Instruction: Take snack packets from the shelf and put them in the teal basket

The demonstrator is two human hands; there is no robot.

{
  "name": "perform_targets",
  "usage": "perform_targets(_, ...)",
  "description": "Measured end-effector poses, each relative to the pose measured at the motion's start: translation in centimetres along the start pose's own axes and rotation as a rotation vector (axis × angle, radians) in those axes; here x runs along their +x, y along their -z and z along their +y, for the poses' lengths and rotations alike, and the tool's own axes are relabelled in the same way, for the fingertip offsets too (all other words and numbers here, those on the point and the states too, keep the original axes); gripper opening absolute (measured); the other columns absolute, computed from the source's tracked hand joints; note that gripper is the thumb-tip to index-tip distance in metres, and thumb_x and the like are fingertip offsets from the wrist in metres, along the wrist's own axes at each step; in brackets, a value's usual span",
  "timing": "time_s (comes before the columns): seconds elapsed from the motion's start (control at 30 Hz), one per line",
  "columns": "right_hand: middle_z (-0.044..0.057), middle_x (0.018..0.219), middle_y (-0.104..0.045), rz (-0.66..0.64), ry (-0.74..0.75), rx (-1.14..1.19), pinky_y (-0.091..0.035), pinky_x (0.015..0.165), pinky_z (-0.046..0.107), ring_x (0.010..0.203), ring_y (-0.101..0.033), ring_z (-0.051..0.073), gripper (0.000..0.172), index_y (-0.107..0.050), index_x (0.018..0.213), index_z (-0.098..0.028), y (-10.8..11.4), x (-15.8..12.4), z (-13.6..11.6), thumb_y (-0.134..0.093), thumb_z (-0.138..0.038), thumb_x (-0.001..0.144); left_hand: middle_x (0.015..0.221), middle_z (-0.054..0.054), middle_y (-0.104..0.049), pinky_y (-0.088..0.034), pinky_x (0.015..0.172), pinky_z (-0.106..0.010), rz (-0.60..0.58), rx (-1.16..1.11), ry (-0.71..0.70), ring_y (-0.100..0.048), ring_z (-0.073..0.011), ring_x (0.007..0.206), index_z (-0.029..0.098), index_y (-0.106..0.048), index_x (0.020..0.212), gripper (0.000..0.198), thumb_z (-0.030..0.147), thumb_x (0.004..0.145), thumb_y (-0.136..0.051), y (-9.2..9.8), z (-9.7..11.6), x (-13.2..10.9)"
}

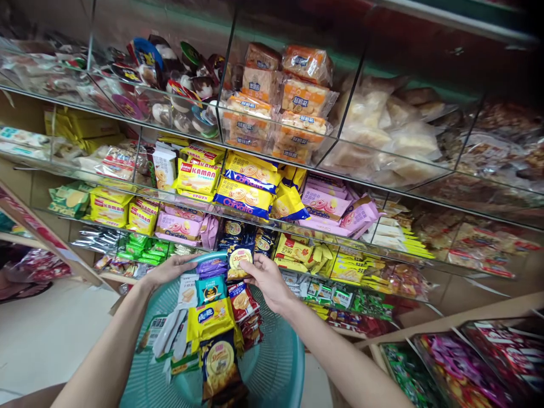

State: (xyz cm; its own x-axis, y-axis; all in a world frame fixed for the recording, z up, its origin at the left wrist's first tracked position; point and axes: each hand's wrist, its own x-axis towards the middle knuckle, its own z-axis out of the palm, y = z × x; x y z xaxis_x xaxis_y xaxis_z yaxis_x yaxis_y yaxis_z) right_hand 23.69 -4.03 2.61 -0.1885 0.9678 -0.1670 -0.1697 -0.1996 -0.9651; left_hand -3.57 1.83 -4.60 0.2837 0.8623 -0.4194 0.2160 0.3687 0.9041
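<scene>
My right hand (270,283) pinches a dark blue snack packet (240,262) with a cream round label, above the far rim of a teal plastic basket (283,351). At the basket's far left rim my left hand (172,270) is closed on the edge, its fingertips partly hidden. Inside the basket lie a purple packet (211,268), a teal packet (211,290), yellow packets (212,318), red packets (244,303), white packets (170,334) and another dark blue packet (220,362).
Clear-walled shelves (272,133) rise ahead with bagged snacks. Dark blue packets (264,241) fill a compartment just behind my right hand, beside yellow cracker packets (293,252). Slanted candy bins (467,362) stand at lower right. Pale floor (46,334) shows at left.
</scene>
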Motion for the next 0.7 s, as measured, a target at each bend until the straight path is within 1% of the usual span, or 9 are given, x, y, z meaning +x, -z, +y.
perform_targets(0.03,0.0,0.083,-0.066,-0.023,-0.068,0.094,-0.046,0.062,0.022,0.073,-0.061,0.011,0.032,-0.058,0.083,-0.018,0.0,-0.6,0.0,-0.074,-0.039,0.065,0.109,-0.008,-0.065,-0.054,0.074,-0.025,-0.001,0.001,0.005,-0.066,-0.0178,0.082,0.016,-0.046,0.133,0.075,0.047,0.07,-0.069,0.0,0.0,0.0)
perform_targets(0.1,-0.001,0.081,-0.066,-0.04,-0.124,0.2,-0.045,0.06,0.019,0.07,-0.06,0.009,0.033,-0.06,0.08,-0.018,0.1,-1.6,-0.2,-0.078,-0.038,0.06,0.109,-0.007,-0.065,-0.055,0.074,-0.027,-0.006,-0.006,0.015,-0.066,-0.0179,0.081,0.018,-0.045,0.134,0.073,0.047,0.071,-0.069,0.0,0.0,0.0)
perform_targets(0.23,0.0,0.081,-0.068,-0.055,-0.113,0.252,-0.047,0.06,0.02,0.07,-0.062,0.01,0.034,-0.061,0.083,-0.017,0.5,-2.8,-0.5,-0.079,-0.035,0.06,0.113,-0.008,-0.064,-0.054,0.078,-0.027,-0.003,-0.007,0.005,-0.065,-0.0178,0.086,0.019,-0.046,0.133,0.07,0.046,0.072,-0.069,0.0,-0.1,0.0)
perform_targets(0.33,0.002,0.083,-0.069,-0.072,-0.094,0.255,-0.048,0.062,0.023,0.072,-0.064,0.012,0.035,-0.06,0.086,-0.016,0.8,-3.3,-0.6,-0.078,-0.034,0.062,0.114,-0.01,-0.063,-0.054,0.077,-0.027,-0.004,-0.039,0.018,-0.065,-0.0175,0.084,0.017,-0.043,0.135,0.074,0.043,0.071,-0.07,0.0,-0.1,0.0)
perform_targets(0.4,0.002,0.085,-0.07,-0.048,-0.092,0.249,-0.049,0.066,0.025,0.074,-0.064,0.013,0.036,-0.058,0.088,-0.017,1.0,-3.8,-0.6,-0.078,-0.034,0.062,0.114,-0.01,-0.063,-0.054,0.077,-0.027,-0.005,-0.052,0.007,-0.065,-0.0174,0.083,0.016,-0.042,0.136,0.076,0.042,0.07,-0.071,-0.1,0.0,0.0)
perform_targets(0.43,0.002,0.086,-0.07,-0.03,-0.095,0.245,-0.049,0.068,0.026,0.075,-0.065,0.013,0.037,-0.058,0.09,-0.018,1.1,-4.1,-0.4,-0.078,-0.033,0.063,0.113,-0.009,-0.063,-0.053,0.078,-0.026,-0.004,-0.048,-0.013,-0.065,-0.0172,0.084,0.016,-0.044,0.135,0.075,0.042,0.069,-0.071,-0.1,0.0,0.1)
perform_targets(0.5,0.0,0.086,-0.07,0.006,-0.111,0.222,-0.048,0.073,0.027,0.076,-0.065,0.014,0.042,-0.055,0.096,-0.02,1.2,-4.9,0.1,-0.078,-0.032,0.063,0.111,-0.007,-0.064,-0.052,0.079,-0.024,0.008,-0.032,-0.048,-0.064,-0.017,0.087,0.017,-0.05,0.13,0.072,0.043,0.067,-0.073,-0.1,0.0,0.1)
perform_targets(0.57,-0.001,0.085,-0.07,0.015,-0.142,0.185,-0.048,0.076,0.029,0.077,-0.065,0.015,0.049,-0.053,0.104,-0.022,1.1,-5.9,0.9,-0.078,-0.032,0.063,0.109,-0.006,-0.066,-0.052,0.079,-0.023,0.003,-0.041,-0.059,-0.064,-0.0174,0.088,0.017,-0.053,0.128,0.07,0.043,0.066,-0.073,-0.1,-0.1,0.1)
perform_targets(0.7,0.002,0.09,-0.07,-0.027,-0.216,0.158,-0.046,0.084,0.033,0.088,-0.065,0.018,0.051,-0.052,0.106,-0.022,0.7,-8.4,3.3,-0.077,-0.033,0.064,0.109,-0.007,-0.066,-0.053,0.08,-0.025,-0.009,-0.062,-0.044,-0.064,-0.0163,0.086,0.017,-0.048,0.132,0.071,0.04,0.07,-0.071,0.0,-0.4,0.2)
